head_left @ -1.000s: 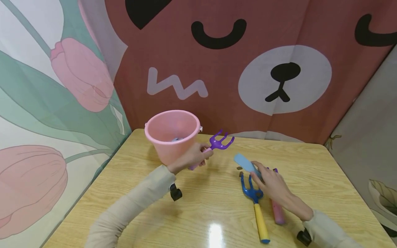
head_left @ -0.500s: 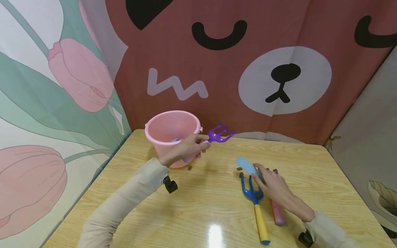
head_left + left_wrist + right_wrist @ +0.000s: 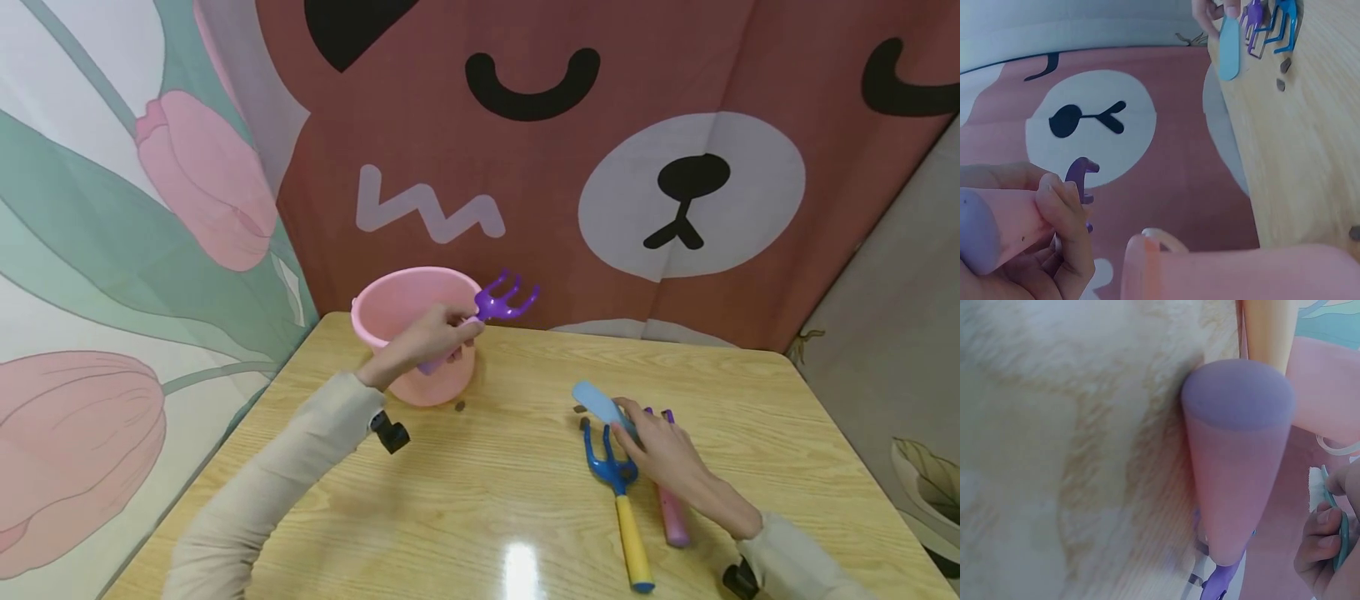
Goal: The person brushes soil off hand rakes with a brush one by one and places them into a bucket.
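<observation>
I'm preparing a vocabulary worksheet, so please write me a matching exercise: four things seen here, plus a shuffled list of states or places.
1. left hand
2. right hand
3. blue fork
4. bucket

A. yellow-handled, lying on the table
B. holds a purple-pronged fork
C. pink, standing upright
D. holds a light-blue object

Pairs: 1-B, 2-D, 3-A, 4-C
</observation>
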Action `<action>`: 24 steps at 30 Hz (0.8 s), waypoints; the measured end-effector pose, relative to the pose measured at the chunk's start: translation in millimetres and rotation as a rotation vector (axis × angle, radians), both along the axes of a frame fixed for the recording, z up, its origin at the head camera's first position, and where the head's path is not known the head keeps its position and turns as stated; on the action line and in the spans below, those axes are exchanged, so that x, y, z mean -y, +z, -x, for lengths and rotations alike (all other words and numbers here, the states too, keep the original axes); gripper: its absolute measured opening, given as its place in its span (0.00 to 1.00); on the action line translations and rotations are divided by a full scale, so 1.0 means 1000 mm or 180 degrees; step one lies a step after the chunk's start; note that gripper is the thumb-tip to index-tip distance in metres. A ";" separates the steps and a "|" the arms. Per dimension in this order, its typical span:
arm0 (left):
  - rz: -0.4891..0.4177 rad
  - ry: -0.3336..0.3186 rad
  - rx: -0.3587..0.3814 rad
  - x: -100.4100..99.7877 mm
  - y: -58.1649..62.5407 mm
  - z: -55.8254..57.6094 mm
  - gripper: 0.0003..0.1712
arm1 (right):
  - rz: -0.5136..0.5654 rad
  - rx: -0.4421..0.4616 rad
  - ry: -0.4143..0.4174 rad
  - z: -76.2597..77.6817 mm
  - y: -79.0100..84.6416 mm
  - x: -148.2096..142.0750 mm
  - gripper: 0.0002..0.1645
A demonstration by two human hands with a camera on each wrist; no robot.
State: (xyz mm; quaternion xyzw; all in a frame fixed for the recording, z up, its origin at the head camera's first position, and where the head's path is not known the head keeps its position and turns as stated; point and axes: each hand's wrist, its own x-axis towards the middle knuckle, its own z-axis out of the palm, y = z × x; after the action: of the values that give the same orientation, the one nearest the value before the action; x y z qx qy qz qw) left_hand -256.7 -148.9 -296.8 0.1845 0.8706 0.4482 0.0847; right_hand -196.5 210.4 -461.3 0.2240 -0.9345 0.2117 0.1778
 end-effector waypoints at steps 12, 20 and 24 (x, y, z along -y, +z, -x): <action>-0.0115 0.0278 -0.0046 0.026 0.016 -0.002 0.15 | 0.0004 -0.0040 0.0015 0.000 0.002 -0.001 0.24; -0.0107 0.0379 -0.0024 0.041 0.019 -0.002 0.13 | 0.0003 -0.0046 0.0013 0.000 0.001 -0.001 0.23; -0.0098 0.0420 -0.0047 0.047 0.019 -0.001 0.12 | 0.0017 -0.0056 0.0027 -0.001 0.001 -0.002 0.23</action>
State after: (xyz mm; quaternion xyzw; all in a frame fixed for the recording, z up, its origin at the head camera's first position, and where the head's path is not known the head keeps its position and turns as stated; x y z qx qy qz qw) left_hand -255.6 -195.5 -278.0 0.1313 0.8744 0.4648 0.0458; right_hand -195.8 212.0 -460.6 0.2293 -0.9314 0.2130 0.1858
